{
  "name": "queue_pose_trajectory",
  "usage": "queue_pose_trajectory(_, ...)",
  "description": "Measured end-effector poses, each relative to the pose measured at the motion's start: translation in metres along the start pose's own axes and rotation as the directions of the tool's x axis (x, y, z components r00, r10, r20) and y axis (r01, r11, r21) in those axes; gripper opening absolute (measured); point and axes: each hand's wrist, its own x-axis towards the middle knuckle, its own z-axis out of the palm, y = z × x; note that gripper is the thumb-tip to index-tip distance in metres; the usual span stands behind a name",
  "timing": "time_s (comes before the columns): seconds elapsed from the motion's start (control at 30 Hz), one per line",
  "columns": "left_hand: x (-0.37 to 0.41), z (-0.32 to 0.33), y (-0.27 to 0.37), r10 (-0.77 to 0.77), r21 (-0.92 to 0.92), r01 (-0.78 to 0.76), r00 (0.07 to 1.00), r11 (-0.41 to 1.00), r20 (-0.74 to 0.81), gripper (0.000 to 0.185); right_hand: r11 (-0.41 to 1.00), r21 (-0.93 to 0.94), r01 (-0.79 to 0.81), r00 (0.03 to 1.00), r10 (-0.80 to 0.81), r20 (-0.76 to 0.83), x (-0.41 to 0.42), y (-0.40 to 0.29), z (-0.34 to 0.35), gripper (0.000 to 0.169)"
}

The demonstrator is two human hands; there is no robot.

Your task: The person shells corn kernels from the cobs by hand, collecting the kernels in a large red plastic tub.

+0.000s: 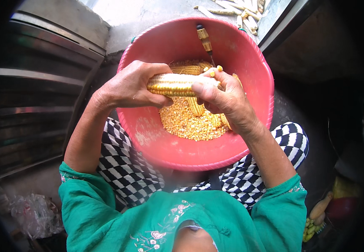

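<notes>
Above a pink plastic tub, my left hand grips one end of a partly shelled corn cob. Bare cob shows along its upper side, while rows of yellow kernels remain below. My right hand holds the other end, its thumb against the kernels; a couple of loose kernels are at its fingers. Loose corn kernels lie in the tub with several unshelled ears. A screwdriver with a yellowish handle leans on the tub's far inner wall, its tip hidden behind my right hand.
Bare cobs lie on the floor beyond the tub. A metal door panel stands at the left, with clear plastic bags below. My knees in checkered trousers flank the tub. A tan gourd-like vegetable and a red container are at lower right.
</notes>
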Motion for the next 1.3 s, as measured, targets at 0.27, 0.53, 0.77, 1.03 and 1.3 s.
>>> queue_pose_trajectory(0.27, -0.005, 0.001, -0.006, -0.017, 0.053, 0.008, 0.984, 0.999, 0.176, 0.036, 0.932, -0.357, 0.061, 0.991, -0.014, 0.131, -0.003, 0.011, 0.009, 0.043)
queue_pose_trajectory(0.53, -0.006, 0.009, -0.007, -0.036, 0.094, 0.007, 0.953, 0.996, 0.302, 0.034, 0.831, -0.548, 0.091, 0.978, 0.027, 0.204, -0.009, 0.027, 0.017, 0.042)
queue_pose_trajectory(0.77, -0.003, 0.012, -0.009, -0.101, 0.072, 0.081, 0.930, 0.994, 0.353, 0.034, 0.960, -0.276, -0.046, 0.987, 0.087, 0.139, -0.008, 0.043, 0.020, 0.043)
queue_pose_trajectory(1.03, -0.006, 0.009, -0.015, 0.014, 0.135, -0.045, 0.974, 0.990, 0.225, 0.035, 0.834, 0.278, -0.477, 0.879, 0.463, 0.117, -0.002, 0.038, 0.017, 0.039)
queue_pose_trajectory(1.3, -0.004, -0.006, -0.011, -0.072, 0.019, 0.069, 0.977, 0.997, 0.202, 0.035, 0.820, 0.484, -0.307, 0.951, 0.289, 0.114, 0.003, 0.028, 0.016, 0.053)
